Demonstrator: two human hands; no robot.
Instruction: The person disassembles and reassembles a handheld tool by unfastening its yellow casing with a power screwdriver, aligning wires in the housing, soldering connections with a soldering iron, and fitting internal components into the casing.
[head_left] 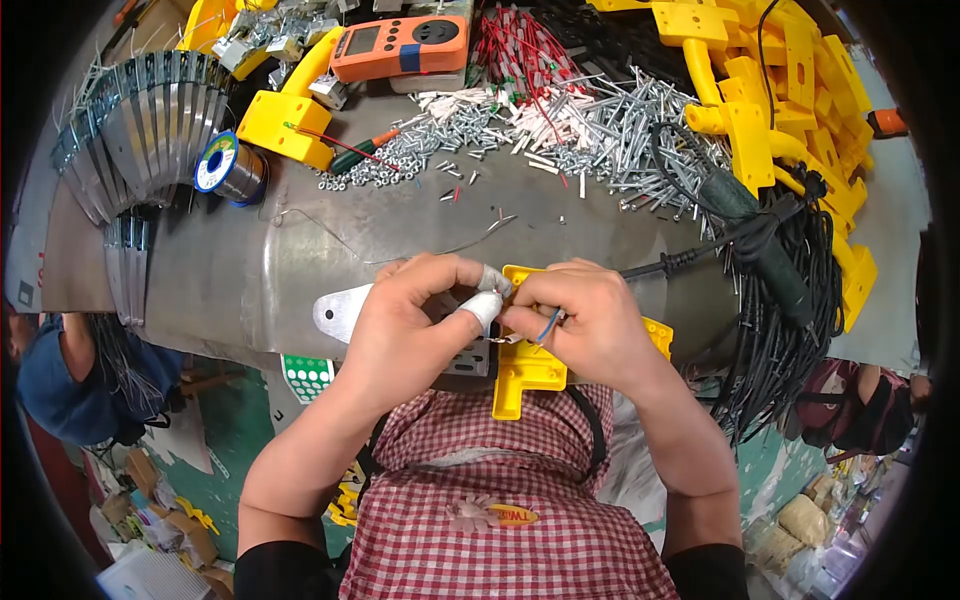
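Observation:
My left hand (405, 320) is closed in a pinch, with white wrapping on its thumb and index fingertip. What lies between those fingertips is too small to make out. Against it, fingertip to fingertip, my right hand (590, 320) is closed on a wire; a blue wire (549, 326) sticks out below its fingers. Under both hands is a yellow plastic housing (530, 372), partly covered by the fingers. A flat metal plate (342, 314) with a rounded, holed end extends left from beneath my left hand. A black cable (665, 266) runs rightward behind my right hand.
Behind my hands lie loose screws (640, 140), nuts (375, 170), a screwdriver (355, 153) and an orange meter (400, 48). A solder spool (230, 168) and metal blades (150, 120) stand left. Yellow housings (790, 90) and black cables (800, 300) are heaped right.

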